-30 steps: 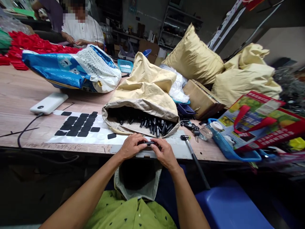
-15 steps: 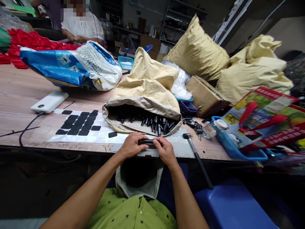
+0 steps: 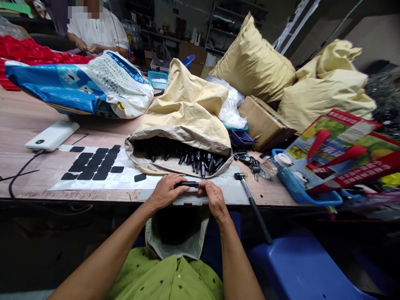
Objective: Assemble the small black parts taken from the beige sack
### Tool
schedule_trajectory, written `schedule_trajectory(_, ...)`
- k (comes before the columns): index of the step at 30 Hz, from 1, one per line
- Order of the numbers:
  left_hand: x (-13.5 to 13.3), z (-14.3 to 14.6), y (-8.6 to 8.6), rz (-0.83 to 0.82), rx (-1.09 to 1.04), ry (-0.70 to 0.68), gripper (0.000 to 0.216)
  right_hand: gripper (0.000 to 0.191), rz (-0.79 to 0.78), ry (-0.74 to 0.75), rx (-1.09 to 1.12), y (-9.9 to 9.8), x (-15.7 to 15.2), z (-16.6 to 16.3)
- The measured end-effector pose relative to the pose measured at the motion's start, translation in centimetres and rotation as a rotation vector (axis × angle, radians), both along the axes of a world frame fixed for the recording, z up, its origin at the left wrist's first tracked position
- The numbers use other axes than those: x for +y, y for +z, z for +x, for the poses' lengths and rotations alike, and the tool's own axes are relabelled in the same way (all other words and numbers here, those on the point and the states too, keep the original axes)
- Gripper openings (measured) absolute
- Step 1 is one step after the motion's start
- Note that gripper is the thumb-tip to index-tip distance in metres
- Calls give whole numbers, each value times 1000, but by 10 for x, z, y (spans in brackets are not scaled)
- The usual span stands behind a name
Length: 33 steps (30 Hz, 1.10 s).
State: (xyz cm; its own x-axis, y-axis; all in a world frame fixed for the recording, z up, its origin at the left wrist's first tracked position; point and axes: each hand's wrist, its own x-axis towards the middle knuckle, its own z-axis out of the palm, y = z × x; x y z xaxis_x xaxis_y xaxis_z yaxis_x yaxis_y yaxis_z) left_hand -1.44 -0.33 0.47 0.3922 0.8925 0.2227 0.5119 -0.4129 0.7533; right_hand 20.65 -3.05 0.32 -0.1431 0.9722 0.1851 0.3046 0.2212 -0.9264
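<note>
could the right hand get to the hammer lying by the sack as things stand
Probably yes. The hammer lies just to the right of the right hand, its head on the table edge and nothing between them. But both that hand and the left hand hold a small black part, which would need releasing first.

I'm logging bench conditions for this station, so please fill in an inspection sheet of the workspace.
Surface: wooden table, worn front edge, white sheet with black pads.
Job's things: small black part held between both hands; open tan sack full of similar black parts.
Clutter: hammer, blue-white sack, cardboard box, printed bag.
Hands: left hand and right hand both grip the part.
Cables: black cable from white power bank.
Surroundings: another person working opposite; shelves behind.
</note>
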Motion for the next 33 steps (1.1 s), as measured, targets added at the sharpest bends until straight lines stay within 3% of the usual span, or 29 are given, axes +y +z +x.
schedule_trajectory(9, -2, 0, 1, 11, 68, -22, 22, 49, -19, -12, -61, 5, -2, -1)
schedule_trajectory(15, -3, 2, 2, 18, 102, -27, 20, 21, 121, 46, -271, 8, -4, -3)
schedule_trajectory(26, -7, 4, 3, 56, 222, -27, 26, 20, 318, -5, -616, 4, -5, -16)
schedule_trajectory(33, -5, 10, 0, 56, 322, 10, 22, 31, 357, -43, -672, -4, -3, -20)
